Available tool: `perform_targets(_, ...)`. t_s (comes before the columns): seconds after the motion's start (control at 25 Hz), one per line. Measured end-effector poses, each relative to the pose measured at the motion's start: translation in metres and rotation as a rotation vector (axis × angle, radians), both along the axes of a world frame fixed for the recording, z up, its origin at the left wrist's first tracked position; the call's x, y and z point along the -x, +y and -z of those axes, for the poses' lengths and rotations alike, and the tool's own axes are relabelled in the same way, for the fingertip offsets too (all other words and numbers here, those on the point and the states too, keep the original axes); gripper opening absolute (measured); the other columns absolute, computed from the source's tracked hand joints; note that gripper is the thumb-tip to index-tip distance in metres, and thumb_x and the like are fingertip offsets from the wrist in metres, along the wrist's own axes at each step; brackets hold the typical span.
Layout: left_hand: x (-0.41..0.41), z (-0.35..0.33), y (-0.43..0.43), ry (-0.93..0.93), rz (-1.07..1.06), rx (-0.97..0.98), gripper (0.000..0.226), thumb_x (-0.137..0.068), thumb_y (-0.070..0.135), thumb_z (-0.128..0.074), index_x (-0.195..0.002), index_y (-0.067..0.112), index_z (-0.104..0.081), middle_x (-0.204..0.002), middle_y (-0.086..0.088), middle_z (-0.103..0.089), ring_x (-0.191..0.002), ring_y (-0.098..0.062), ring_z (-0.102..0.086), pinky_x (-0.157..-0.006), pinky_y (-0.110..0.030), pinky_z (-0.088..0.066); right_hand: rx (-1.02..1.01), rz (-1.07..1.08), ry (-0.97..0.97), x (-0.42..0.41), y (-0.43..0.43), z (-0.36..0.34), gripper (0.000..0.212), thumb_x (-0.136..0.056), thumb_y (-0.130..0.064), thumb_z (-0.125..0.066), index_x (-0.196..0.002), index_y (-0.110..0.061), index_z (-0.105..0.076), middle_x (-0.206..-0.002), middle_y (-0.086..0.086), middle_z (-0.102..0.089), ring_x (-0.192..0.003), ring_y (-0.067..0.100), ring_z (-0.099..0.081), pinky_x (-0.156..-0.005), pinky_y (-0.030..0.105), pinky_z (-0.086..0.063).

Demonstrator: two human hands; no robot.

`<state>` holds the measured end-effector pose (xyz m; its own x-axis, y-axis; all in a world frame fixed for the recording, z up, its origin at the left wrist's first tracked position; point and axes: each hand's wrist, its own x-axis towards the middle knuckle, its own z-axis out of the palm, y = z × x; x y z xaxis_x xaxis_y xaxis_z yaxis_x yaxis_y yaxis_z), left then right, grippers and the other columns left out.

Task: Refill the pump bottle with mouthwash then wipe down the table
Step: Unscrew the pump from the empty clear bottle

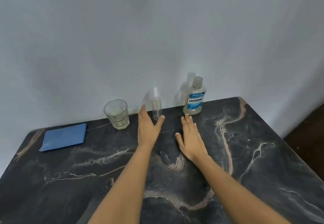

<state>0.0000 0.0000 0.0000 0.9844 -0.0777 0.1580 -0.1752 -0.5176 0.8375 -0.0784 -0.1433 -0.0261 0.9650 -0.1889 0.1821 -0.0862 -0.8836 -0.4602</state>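
Observation:
A small clear pump bottle (156,105) with a white nozzle stands upright at the back of the dark marble table (254,162). To its right stands a mouthwash bottle (195,97) with a blue label and its cap on. My left hand (148,127) is stretched out with straight fingers, thumb spread, just in front and left of the pump bottle, holding nothing. My right hand (190,136) lies flat with straight fingers, its fingertips just short of the mouthwash bottle. A folded blue cloth (64,137) lies at the back left.
A clear drinking glass (117,114) with a little liquid in it stands left of the pump bottle, near the wall. A pale wall runs behind the table. The table's right edge drops to a dark floor.

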Motion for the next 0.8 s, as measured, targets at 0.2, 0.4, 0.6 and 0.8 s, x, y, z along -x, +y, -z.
perform_targets(0.2,-0.025,0.013,-0.019,0.010,-0.094,0.110,0.085,-0.078,0.039,-0.075,-0.144,0.010,-0.029,-0.144,-0.009,-0.040,-0.132,-0.023,-0.039,-0.105,-0.035,-0.037,-0.078,0.031,-0.031,0.000,0.000,0.009,0.062,-0.100,-0.037,-0.036,-0.151,-0.009,-0.017,-0.161,0.005,-0.006,-0.149,0.014,0.000,-0.120,0.030,-0.009)
perform_targets(0.4,-0.037,0.021,-0.029,-0.006,-0.057,0.179,0.049,-0.081,0.026,-0.075,-0.122,0.014,-0.052,-0.124,-0.005,-0.060,-0.116,-0.022,-0.055,-0.090,-0.026,-0.041,-0.051,0.021,-0.052,-0.003,-0.003,0.015,0.060,-0.099,-0.039,-0.037,-0.149,-0.008,-0.024,-0.160,0.008,-0.014,-0.149,0.017,-0.007,-0.120,0.033,-0.015)
perform_targets(0.6,-0.005,0.024,-0.016,-0.039,-0.034,0.137,0.044,-0.080,0.030,-0.075,-0.116,0.015,-0.057,-0.114,-0.003,-0.065,-0.107,-0.017,-0.060,-0.086,-0.024,-0.042,-0.118,0.042,-0.099,-0.002,-0.003,0.014,0.052,-0.098,-0.029,-0.039,-0.146,-0.011,-0.030,-0.159,0.005,-0.019,-0.147,0.017,-0.014,-0.117,0.035,-0.024)
perform_targets(0.8,0.069,0.031,0.016,-0.043,-0.033,0.122,0.048,-0.077,0.035,-0.077,-0.118,0.020,-0.058,-0.111,0.002,-0.068,-0.103,-0.013,-0.063,-0.090,-0.029,-0.048,-0.268,-0.005,-0.201,0.028,0.004,0.006,0.046,-0.095,-0.011,-0.043,-0.141,-0.014,-0.039,-0.152,0.004,-0.034,-0.136,0.020,-0.038,-0.111,0.032,-0.033)
